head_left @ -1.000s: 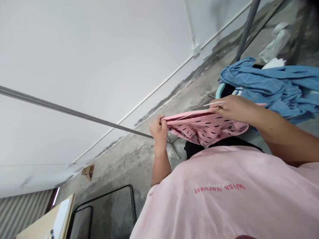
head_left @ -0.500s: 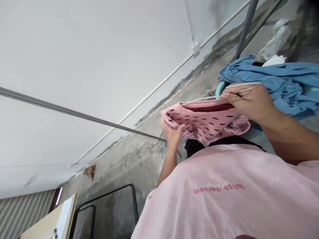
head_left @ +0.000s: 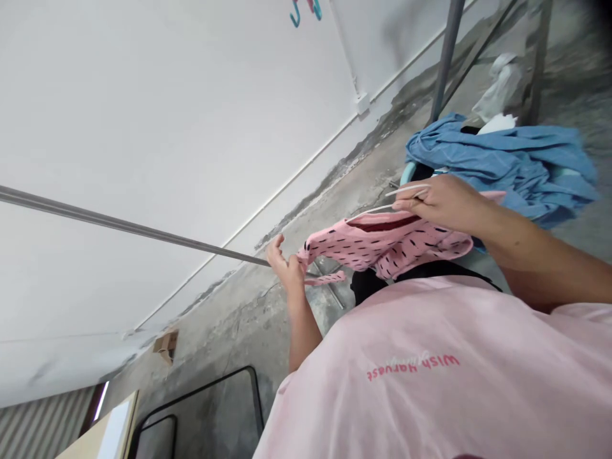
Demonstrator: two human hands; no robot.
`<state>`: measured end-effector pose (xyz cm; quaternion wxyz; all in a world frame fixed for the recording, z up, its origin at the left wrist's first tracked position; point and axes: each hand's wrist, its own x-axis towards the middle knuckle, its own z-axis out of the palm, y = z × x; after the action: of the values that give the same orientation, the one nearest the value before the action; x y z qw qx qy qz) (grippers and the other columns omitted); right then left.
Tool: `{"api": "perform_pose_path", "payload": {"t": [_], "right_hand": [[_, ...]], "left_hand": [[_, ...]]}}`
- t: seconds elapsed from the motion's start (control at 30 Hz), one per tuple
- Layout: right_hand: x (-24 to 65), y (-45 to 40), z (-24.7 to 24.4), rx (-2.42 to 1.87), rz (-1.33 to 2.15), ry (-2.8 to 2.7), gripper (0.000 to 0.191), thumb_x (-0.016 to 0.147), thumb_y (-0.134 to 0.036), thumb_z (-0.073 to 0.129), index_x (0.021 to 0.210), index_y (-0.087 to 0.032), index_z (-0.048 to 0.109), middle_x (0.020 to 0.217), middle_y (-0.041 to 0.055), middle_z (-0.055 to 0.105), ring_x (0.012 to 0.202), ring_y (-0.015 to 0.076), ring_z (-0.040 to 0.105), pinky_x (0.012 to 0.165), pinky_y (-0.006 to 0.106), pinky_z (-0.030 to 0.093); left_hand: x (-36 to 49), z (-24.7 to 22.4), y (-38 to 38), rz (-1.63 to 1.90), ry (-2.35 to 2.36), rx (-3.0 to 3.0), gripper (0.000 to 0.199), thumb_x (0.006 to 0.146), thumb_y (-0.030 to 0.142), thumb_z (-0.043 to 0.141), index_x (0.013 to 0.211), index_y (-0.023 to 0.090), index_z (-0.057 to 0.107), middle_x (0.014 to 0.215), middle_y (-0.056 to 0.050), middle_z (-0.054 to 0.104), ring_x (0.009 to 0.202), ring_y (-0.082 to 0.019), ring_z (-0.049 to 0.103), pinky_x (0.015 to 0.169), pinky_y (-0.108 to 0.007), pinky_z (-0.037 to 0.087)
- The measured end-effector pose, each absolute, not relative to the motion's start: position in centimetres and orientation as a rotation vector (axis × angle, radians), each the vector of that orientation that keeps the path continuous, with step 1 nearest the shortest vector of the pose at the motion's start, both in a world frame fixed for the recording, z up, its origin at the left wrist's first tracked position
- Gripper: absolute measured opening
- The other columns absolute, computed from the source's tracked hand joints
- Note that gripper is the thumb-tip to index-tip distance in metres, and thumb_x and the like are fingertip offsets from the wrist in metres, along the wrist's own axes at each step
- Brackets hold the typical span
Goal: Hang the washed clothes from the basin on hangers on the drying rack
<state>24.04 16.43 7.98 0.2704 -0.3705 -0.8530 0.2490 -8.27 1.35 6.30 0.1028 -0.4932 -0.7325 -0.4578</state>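
A small pink garment (head_left: 382, 242) with black dashes hangs stretched between my two hands in front of my chest. My left hand (head_left: 285, 262) pinches its left end, where a thin pink strap dangles. My right hand (head_left: 437, 201) grips the garment's right edge together with a thin white hanger (head_left: 396, 192) whose wires poke out to the left. My own pink T-shirt fills the bottom right.
A pile of blue cloth (head_left: 497, 159) lies on a light basket behind my right hand. A grey metal rail (head_left: 119, 223) crosses the left side. Upright metal poles (head_left: 444, 57) stand at the back, beside a white wall and rough concrete floor. Teal hooks (head_left: 296, 9) show at top.
My left hand has slid left along the garment and pulled its end out, so the cloth is stretched longer and a strap hangs free. My right hand dropped slightly with the hanger.
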Motion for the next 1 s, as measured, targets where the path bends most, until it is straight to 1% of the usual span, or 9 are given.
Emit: {"api": "perform_pose_path", "payload": {"t": [0.1,0.2,0.3,0.4,0.47,0.63,0.73,0.83,1.0], "right_hand": [[23.1,15.3,8.6,-0.964,0.720,-2.348,0.031,0.089,-0.040,0.047,0.067,-0.020,0.051,0.064,0.0012,0.056,0.060,0.0146,0.045,0.059,0.026,0.025],[22.2,14.4,8.9,-0.906,0.729,-2.373,0.032,0.089,-0.041,0.046,0.067,-0.020,0.054,0.068,0.0024,0.061,0.062,0.0154,0.047,0.060,0.026,0.025],[22.2,14.6,9.2,-0.729,0.773,-2.390,0.032,0.092,-0.042,0.043,0.077,-0.020,0.062,0.080,0.0047,0.067,0.071,0.0178,0.056,0.066,0.027,0.033],[23.5,16.3,9.5,-0.567,0.702,-2.335,0.037,0.093,-0.043,0.042,0.103,-0.018,0.068,0.104,0.0104,0.070,0.097,0.0249,0.060,0.088,0.035,0.039],[24.8,17.7,9.4,-0.613,0.616,-2.306,0.036,0.092,-0.044,0.046,0.105,-0.018,0.067,0.108,0.0116,0.069,0.103,0.0280,0.058,0.095,0.041,0.036],[27.2,18.6,9.5,-0.708,0.939,-2.280,0.038,0.091,-0.056,0.050,0.073,-0.023,0.054,0.072,0.0023,0.055,0.069,0.0179,0.047,0.065,0.031,0.038],[27.6,16.9,10.8,-0.375,1.422,-2.343,0.042,0.081,-0.062,0.064,0.075,-0.022,0.056,0.072,0.0007,0.056,0.064,0.0145,0.048,0.055,0.025,0.037],[27.0,14.9,12.0,-0.036,1.847,-2.388,0.044,0.076,-0.060,0.073,0.095,-0.021,0.063,0.089,0.0032,0.066,0.073,0.0158,0.061,0.058,0.024,0.045],[24.7,12.0,11.4,-0.106,1.697,-2.324,0.031,0.087,-0.046,0.062,0.093,-0.016,0.064,0.086,0.0026,0.065,0.074,0.0124,0.060,0.062,0.019,0.047]], "left_hand": [[-4.8,6.3,1.3,-0.948,-2.122,-1.918,0.043,0.085,0.029,0.054,0.127,0.019,0.059,0.133,-0.015,0.059,0.128,-0.029,0.050,0.109,-0.044,0.035],[-2.4,5.6,1.9,-0.709,-2.230,-2.191,0.030,0.091,0.041,0.058,0.112,0.022,0.068,0.109,-0.012,0.070,0.104,-0.026,0.062,0.094,-0.039,0.044],[-2.6,5.6,2.1,-0.871,-2.243,-2.055,0.029,0.094,0.044,0.053,0.098,0.022,0.071,0.091,-0.008,0.071,0.088,-0.023,0.063,0.080,-0.033,0.045],[-4.4,7.3,1.7,-1.070,-2.140,-1.762,0.031,0.095,0.040,0.049,0.091,0.019,0.071,0.086,-0.007,0.070,0.085,-0.022,0.061,0.080,-0.032,0.044],[-5.8,9.2,1.3,-1.193,-2.129,-1.584,0.029,0.095,0.038,0.048,0.087,0.018,0.069,0.082,-0.006,0.067,0.081,-0.020,0.059,0.079,-0.032,0.043],[-8.0,13.3,0.4,-1.398,-2.206,-1.632,0.029,0.097,0.043,0.049,0.089,0.019,0.063,0.082,-0.003,0.064,0.076,-0.017,0.057,0.073,-0.030,0.046],[-9.1,13.9,0.6,-1.397,-2.177,-1.603,0.033,0.096,0.047,0.051,0.092,0.017,0.062,0.086,-0.004,0.063,0.079,-0.016,0.058,0.076,-0.031,0.047],[-10.2,13.1,1.5,-1.386,-2.145,-1.541,0.031,0.097,0.043,0.048,0.087,0.018,0.064,0.086,-0.005,0.063,0.084,-0.019,0.058,0.079,-0.031,0.045],[-11.4,10.5,3.6,-1.197,-2.152,-1.542,0.031,0.096,0.035,0.045,0.087,0.018,0.069,0.088,-0.006,0.066,0.089,-0.021,0.060,0.087,-0.033,0.043]]}}
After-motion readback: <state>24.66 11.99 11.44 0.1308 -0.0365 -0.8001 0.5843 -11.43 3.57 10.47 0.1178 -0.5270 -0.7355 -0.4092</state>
